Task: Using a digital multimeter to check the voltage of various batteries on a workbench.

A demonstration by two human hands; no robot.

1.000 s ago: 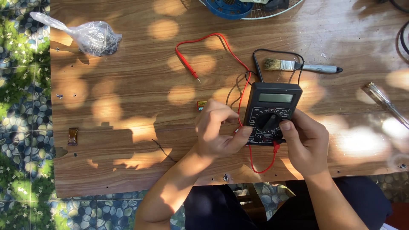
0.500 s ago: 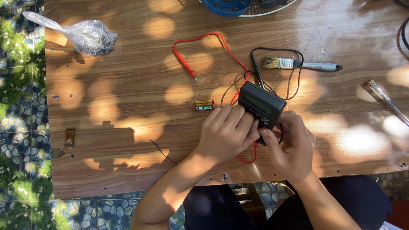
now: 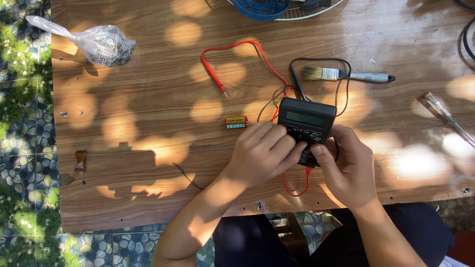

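Note:
Both my hands hold a black digital multimeter (image 3: pixel 306 121) near the front edge of a wooden table (image 3: pixel 148 148). My left hand (image 3: pixel 260 153) covers its lower left part, fingers on the dial area. My right hand (image 3: pixel 346 165) grips its lower right side, thumb on the face. A red lead with its probe (image 3: pixel 217 81) loops out to the back left. A black lead (image 3: pixel 297 81) loops behind the meter. A small red and yellow battery (image 3: pixel 236 122) lies just left of the meter, close to my left fingers.
A paintbrush (image 3: pixel 346 75) lies behind the meter. A screwdriver (image 3: pixel 445 116) sits at the right. A knotted clear plastic bag (image 3: pixel 101 44) lies at the back left. A blue fan part with a wire guard (image 3: pixel 267 7) is at the back edge. A small brown piece (image 3: pixel 80 160) lies on the left.
The meter has been tilted and shifted slightly back and left. My left hand moved from its left side onto its lower face, and the battery now lies uncovered beside it.

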